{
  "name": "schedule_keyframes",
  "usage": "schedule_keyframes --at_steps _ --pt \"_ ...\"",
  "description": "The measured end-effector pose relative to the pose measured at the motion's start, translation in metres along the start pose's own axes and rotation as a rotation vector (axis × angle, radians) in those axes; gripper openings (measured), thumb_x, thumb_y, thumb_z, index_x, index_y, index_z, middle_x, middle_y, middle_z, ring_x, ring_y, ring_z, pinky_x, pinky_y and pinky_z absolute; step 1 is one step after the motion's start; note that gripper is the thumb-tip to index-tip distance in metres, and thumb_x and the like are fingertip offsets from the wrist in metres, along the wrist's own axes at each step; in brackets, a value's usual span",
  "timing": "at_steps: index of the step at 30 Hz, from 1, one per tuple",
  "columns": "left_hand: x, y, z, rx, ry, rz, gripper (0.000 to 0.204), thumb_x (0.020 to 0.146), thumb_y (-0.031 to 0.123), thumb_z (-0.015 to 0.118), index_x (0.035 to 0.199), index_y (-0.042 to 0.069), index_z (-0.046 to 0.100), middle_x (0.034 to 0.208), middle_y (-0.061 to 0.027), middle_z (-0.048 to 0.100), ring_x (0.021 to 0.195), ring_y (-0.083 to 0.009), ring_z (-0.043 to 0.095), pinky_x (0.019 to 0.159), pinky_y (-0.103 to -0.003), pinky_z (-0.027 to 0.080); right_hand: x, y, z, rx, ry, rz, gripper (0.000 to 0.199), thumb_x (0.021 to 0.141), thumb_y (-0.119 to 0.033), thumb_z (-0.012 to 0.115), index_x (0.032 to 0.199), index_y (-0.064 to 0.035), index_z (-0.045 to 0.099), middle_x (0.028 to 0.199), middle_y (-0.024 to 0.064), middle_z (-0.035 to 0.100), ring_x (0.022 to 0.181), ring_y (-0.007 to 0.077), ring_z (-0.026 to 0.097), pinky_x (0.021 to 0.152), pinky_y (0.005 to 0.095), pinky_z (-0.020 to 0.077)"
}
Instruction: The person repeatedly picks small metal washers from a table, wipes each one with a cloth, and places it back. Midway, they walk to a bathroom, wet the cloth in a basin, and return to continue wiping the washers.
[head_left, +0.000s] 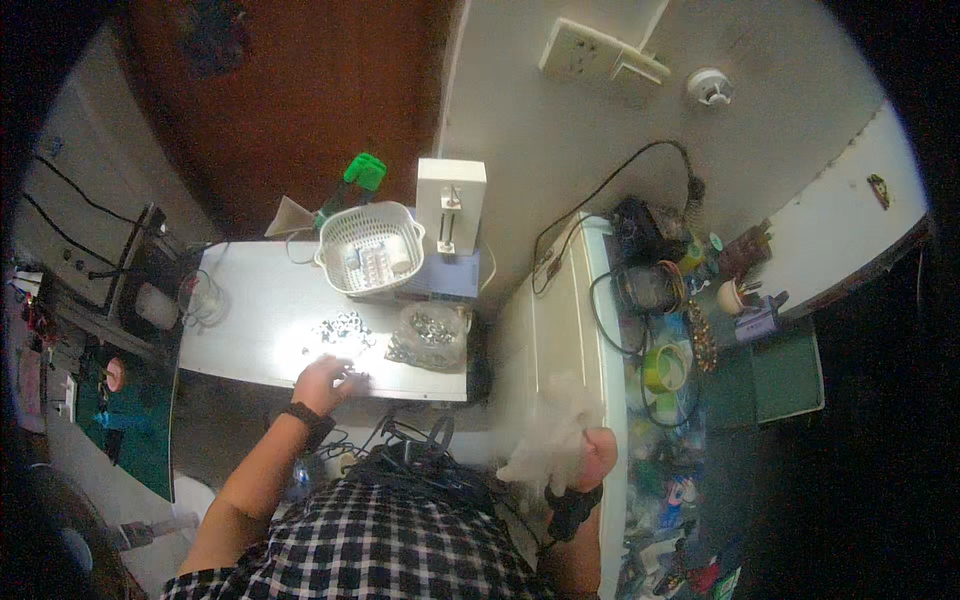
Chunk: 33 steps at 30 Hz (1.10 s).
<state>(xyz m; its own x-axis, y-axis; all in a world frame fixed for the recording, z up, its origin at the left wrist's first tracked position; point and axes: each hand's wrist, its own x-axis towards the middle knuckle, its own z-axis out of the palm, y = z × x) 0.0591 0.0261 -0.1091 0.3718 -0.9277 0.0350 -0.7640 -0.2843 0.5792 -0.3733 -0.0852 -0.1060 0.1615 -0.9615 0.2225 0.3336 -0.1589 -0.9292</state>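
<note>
My left hand (325, 383) is over the front edge of a white table (240, 340), its fingers curved and slightly apart. Beside its fingertips are a few small dark pieces (357, 374), too small to name. Just beyond it, small shiny ring-like pieces (343, 328) lie scattered in bright light. To their right a clear plastic bag (430, 335) holds many similar pieces. Off to the right, lower than the tabletop edge, my right hand (597, 455) is closed on a translucent plastic bag (548, 445), blurred by motion. What is inside that bag cannot be made out.
A white basket (370, 250) with small packs stands at the table's back, next to a white upright device (450, 205). A glass jar (203, 300) sits at the left. At right, a cluttered shelf holds a tape roll (665, 368) and cables. Cables (400, 432) hang below the table.
</note>
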Motion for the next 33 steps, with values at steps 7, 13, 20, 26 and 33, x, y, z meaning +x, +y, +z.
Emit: schedule_keyframes --at_steps 7,13,20,26,33 --pt "-0.01 0.093 -0.127 -0.142 0.128 0.488 0.023 0.078 0.016 0.075 0.098 0.008 0.069 0.095 -0.0108 0.068 0.089 -0.0273 0.064 0.078 -0.036 0.051 0.063 -0.068 0.123 0.583 -0.26 0.385 0.034 0.09 -0.009 0.048 0.12 0.005 0.055 0.116 0.0176 0.061 0.103 0.0294 0.061 0.09 0.0409 0.0508" --pt "-0.019 0.139 -0.176 -0.36 0.16 0.645 0.026 0.08 0.019 0.074 0.102 0.009 0.068 0.121 -0.0122 0.062 0.109 -0.0294 0.059 0.093 -0.038 0.046 0.084 -0.118 0.235 0.593 -0.856 0.642 0.059 0.085 -0.011 0.04 0.142 0.0046 0.034 0.138 0.0188 0.048 0.126 0.0304 0.049 0.107 0.0412 0.0385" --pt "-0.033 0.119 -0.177 -1.078 -0.198 0.251 0.027 0.085 0.014 0.07 0.11 0.005 0.065 0.125 -0.0117 0.06 0.108 -0.0205 0.06 0.096 -0.036 0.047 0.073 -0.111 0.275 0.883 -1.028 0.766 0.07 0.074 -0.006 0.046 0.142 0.007 0.032 0.139 0.0204 0.046 0.127 0.0306 0.048 0.108 0.0414 0.0371" --pt "-0.047 0.128 -0.211 -0.382 0.17 0.517 0.027 0.076 0.015 0.078 0.099 0.005 0.068 0.101 -0.0094 0.068 0.094 -0.0236 0.064 0.08 -0.032 0.051 0.073 -0.104 0.281 0.747 -0.921 0.788 0.048 0.09 -0.003 0.048 0.137 0.0037 0.042 0.132 0.0169 0.054 0.118 0.0271 0.057 0.101 0.0392 0.0462" --pt "-0.044 0.147 -0.226 -0.215 0.317 0.585 0.026 0.077 0.017 0.076 0.098 0.007 0.067 0.102 -0.0102 0.067 0.092 -0.027 0.064 0.08 -0.036 0.051 0.061 -0.089 0.306 0.785 -0.91 0.951 0.053 0.086 -0.007 0.067 0.135 -0.0026 0.045 0.126 0.0117 0.058 0.111 0.0218 0.061 0.092 0.0353 0.0533"
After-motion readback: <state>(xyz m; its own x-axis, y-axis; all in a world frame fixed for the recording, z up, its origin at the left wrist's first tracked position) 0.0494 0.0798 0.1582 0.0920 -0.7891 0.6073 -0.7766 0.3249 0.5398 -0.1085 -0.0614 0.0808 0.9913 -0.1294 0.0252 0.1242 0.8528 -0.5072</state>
